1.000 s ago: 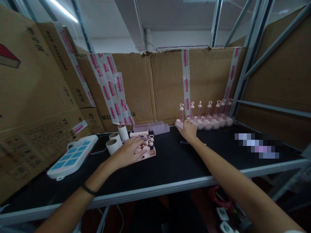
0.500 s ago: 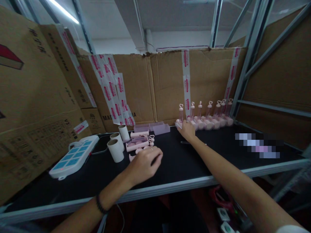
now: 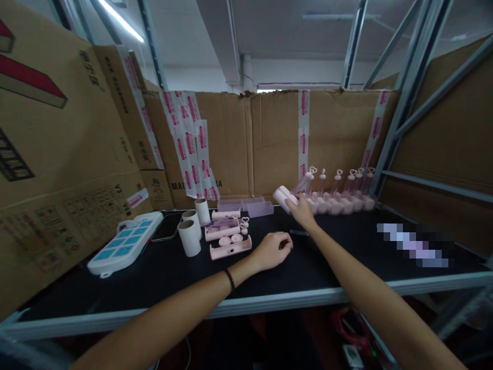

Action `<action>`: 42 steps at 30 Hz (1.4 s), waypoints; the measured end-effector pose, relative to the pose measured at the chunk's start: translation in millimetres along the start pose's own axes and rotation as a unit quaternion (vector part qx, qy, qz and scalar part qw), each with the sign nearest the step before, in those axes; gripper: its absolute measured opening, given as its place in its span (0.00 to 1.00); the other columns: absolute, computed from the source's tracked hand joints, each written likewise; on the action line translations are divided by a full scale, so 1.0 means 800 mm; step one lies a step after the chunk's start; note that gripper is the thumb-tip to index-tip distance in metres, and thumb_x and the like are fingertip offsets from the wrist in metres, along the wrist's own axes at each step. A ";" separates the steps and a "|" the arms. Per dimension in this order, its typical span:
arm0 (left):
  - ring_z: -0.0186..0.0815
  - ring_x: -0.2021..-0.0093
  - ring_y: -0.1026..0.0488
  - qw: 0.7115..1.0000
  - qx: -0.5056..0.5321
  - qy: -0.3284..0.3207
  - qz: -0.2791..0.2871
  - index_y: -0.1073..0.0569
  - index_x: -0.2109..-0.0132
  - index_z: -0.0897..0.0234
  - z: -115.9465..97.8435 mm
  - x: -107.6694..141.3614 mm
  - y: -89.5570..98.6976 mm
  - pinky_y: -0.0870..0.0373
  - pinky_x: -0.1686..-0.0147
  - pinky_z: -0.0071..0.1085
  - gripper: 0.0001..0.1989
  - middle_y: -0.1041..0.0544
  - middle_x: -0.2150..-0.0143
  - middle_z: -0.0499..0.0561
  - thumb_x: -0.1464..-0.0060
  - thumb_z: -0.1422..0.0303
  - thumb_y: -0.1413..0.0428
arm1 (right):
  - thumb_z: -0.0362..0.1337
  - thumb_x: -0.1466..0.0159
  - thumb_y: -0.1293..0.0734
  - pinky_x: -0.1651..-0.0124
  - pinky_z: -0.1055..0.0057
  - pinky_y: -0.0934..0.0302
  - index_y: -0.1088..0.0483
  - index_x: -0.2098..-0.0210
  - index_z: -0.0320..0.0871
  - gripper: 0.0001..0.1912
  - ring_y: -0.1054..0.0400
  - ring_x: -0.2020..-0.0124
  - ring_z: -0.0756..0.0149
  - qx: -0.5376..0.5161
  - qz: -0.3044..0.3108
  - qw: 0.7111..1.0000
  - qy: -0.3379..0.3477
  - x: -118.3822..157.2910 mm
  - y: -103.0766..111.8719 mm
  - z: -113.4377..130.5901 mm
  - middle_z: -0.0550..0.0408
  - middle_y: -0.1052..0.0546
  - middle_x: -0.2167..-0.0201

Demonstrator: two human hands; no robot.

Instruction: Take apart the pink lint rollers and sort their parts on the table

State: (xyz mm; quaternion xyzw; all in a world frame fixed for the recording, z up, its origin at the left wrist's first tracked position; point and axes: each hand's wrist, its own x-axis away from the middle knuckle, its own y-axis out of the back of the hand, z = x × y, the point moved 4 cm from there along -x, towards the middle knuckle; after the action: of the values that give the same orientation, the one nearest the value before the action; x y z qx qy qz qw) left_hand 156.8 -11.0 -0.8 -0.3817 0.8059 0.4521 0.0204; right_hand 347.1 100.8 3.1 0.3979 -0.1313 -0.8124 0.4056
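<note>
My right hand (image 3: 302, 211) grips a pale pink piece (image 3: 284, 198) with a clear tube and a heart-shaped top, lifted and tilted to the left. Beside it on the right stands a row of similar pink pieces (image 3: 341, 203) with upright clear tubes and heart tops. My left hand (image 3: 273, 250) rests low over the black tabletop, fingers curled in, and nothing shows in them. To its left lies an open pink half-shell (image 3: 231, 249), with round pink discs (image 3: 230, 239) just behind it. Farther back is another pink shell (image 3: 222, 230) with parts inside.
Three white cardboard tubes (image 3: 189, 239) stand left of the pink parts. Translucent purple trays (image 3: 258, 207) sit by the back cardboard wall. A white power strip (image 3: 125, 244) and a dark phone (image 3: 166, 227) lie at left. A thin metal tool (image 3: 298, 233) lies near my right wrist.
My right hand has lifted the leftmost pink piece of the row and tilted it. My left hand has moved right, away from the pink half-shell. The view has shifted slightly.
</note>
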 end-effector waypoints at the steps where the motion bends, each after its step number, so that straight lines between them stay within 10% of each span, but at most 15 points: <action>1: 0.36 0.68 0.30 1.000 0.013 0.003 -0.001 0.23 0.65 0.63 0.005 -0.002 0.004 0.36 0.66 0.33 0.07 0.24 0.69 0.51 0.44 0.74 0.46 | 0.50 0.34 0.38 0.47 0.62 0.37 0.32 0.43 0.36 0.28 0.28 0.47 0.49 -0.020 -0.001 1.000 0.000 0.001 0.002 0.001 0.38 0.22 0.48; 10: 0.34 0.70 0.28 0.988 0.152 0.021 0.020 0.23 0.69 0.67 0.051 -0.001 0.046 0.34 0.67 0.30 0.09 0.24 0.72 0.50 0.42 0.66 0.42 | 0.55 0.37 0.36 0.48 0.61 0.35 0.30 0.49 0.37 0.29 0.29 0.50 0.50 -0.223 0.012 0.975 0.000 0.021 0.019 0.019 0.41 0.22 0.51; 19: 0.34 0.67 0.24 0.923 0.345 0.067 -0.159 0.35 0.45 0.61 0.058 -0.006 0.053 0.28 0.73 0.28 0.26 0.26 0.57 0.52 0.41 0.49 0.42 | 0.54 0.38 0.31 0.52 0.67 0.34 0.30 0.50 0.46 0.23 0.29 0.53 0.58 -0.408 0.148 0.900 0.035 0.093 0.029 0.062 0.53 0.22 0.53; 31: 0.26 0.77 0.32 0.893 0.359 0.071 -0.261 0.35 0.51 0.61 0.047 0.006 0.070 0.36 0.82 0.21 0.28 0.27 0.65 0.44 0.52 0.57 0.31 | 0.51 0.42 0.24 0.58 0.67 0.34 0.25 0.61 0.43 0.20 0.28 0.62 0.60 -0.458 0.213 0.863 0.018 0.109 0.011 0.069 0.54 0.21 0.65; 42: 0.31 0.71 0.25 0.920 0.273 0.082 -0.268 0.40 0.46 0.59 0.041 0.001 0.102 0.26 0.71 0.28 0.27 0.26 0.62 0.46 0.47 0.57 0.38 | 0.62 0.37 0.34 0.65 0.67 0.29 0.31 0.56 0.46 0.26 0.26 0.65 0.63 -0.537 -0.050 0.841 -0.042 0.051 0.058 0.019 0.53 0.22 0.61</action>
State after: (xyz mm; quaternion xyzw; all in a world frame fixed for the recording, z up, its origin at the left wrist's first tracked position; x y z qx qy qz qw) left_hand 94.3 37.0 37.8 -0.5988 0.7643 0.1595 0.1784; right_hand 347.4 38.6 16.0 0.0894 0.3288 -0.7908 0.5085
